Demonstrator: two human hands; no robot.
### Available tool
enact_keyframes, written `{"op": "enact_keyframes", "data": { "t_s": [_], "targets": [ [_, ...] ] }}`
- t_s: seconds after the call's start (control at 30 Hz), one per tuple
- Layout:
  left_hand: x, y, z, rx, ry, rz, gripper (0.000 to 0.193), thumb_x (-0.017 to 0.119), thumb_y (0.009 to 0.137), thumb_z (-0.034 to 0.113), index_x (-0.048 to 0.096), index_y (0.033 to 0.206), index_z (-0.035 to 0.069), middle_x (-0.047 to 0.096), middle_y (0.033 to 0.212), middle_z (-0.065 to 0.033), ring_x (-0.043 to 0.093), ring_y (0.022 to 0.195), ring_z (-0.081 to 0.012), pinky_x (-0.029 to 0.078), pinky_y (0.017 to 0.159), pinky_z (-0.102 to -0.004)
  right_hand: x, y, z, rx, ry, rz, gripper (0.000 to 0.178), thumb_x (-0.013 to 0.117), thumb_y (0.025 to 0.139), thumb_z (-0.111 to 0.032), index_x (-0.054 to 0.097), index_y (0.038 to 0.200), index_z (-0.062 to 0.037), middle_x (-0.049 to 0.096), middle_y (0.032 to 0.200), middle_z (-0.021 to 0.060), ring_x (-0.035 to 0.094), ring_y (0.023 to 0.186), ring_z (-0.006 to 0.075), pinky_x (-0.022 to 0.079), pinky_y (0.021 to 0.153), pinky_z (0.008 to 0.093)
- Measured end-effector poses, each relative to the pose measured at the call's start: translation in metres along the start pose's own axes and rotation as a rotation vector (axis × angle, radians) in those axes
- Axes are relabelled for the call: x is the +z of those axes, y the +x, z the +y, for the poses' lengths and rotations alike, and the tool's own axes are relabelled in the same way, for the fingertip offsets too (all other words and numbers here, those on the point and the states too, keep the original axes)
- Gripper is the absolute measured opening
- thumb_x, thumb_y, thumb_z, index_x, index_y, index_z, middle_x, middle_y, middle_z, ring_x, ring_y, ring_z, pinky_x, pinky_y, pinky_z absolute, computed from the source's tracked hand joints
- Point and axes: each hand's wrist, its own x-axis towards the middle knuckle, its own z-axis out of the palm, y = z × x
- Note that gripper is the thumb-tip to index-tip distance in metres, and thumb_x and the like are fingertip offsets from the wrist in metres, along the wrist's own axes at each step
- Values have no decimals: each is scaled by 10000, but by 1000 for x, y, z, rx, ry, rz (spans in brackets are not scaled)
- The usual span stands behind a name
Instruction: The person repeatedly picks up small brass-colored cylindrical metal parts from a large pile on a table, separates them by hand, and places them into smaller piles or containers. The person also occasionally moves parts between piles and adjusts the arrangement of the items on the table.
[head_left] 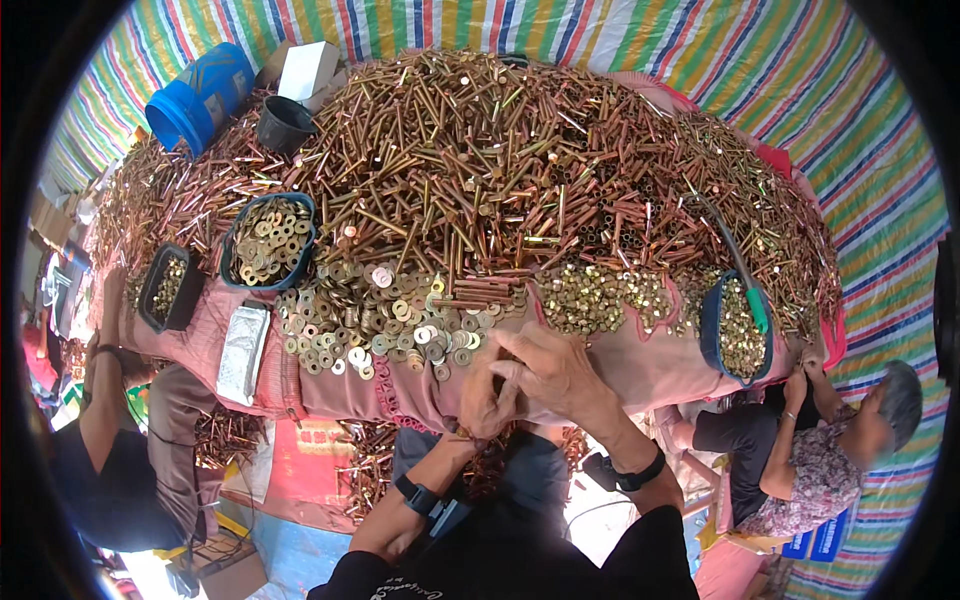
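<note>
My left hand [487,395] and my right hand [560,372] meet at the table's front edge. Their fingers are closed together, and whatever is between them is hidden. Just left of them lies a heap of flat metal washers [370,315]. Small brassy nuts [585,300] spread behind and to the right of my right hand. Straight ahead, several copper-coloured bolts [480,288] lie side by side in front of a large mound of similar bolts and metal sleeves [450,160].
A blue tub of washers [230,243] and a black tray of nuts [190,300] stand left. A blue tub of nuts [712,345] with a green-handled tool [756,310] stands right. A blue bucket [205,95] lies behind. Co-workers sit at left [110,470] and right [800,470].
</note>
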Motion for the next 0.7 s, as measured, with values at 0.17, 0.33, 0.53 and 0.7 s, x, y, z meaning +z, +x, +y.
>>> {"op": "enact_keyframes", "data": {
  "t_s": [0.17,0.33,0.53,0.7],
  "targets": [
    [-5,3,6,-43,96,4,269,702,1000,78,656,1253,0,707,1108,-203,711,1023,-368,560,906,-400,9,-18,21,228,115,148,290,717,990,-185,703,1246,-49,703,1033,178,712,858,355,565,742,438],
    [-3,1,9,-89,89,86,223,740,946,56,703,1161,12,726,992,-173,696,936,-377,558,830,-430,14,-23,51,331,-78,196,178,734,965,-168,737,1094,-47,676,902,153,684,788,361,533,698,449],
    [-5,-3,6,-99,129,77,251,750,969,82,672,1198,17,705,982,-176,700,859,-352,557,767,-397,32,-20,63,358,-348,17,129,704,980,-191,691,1019,-69,639,877,160,659,783,411,498,679,531],
    [-3,-4,4,-77,92,88,254,758,964,81,666,1192,21,696,962,-170,688,832,-354,550,750,-398,36,-10,70,185,-459,81,164,718,964,-185,670,1006,-34,636,875,173,658,765,406,505,675,528]
  ]
}}
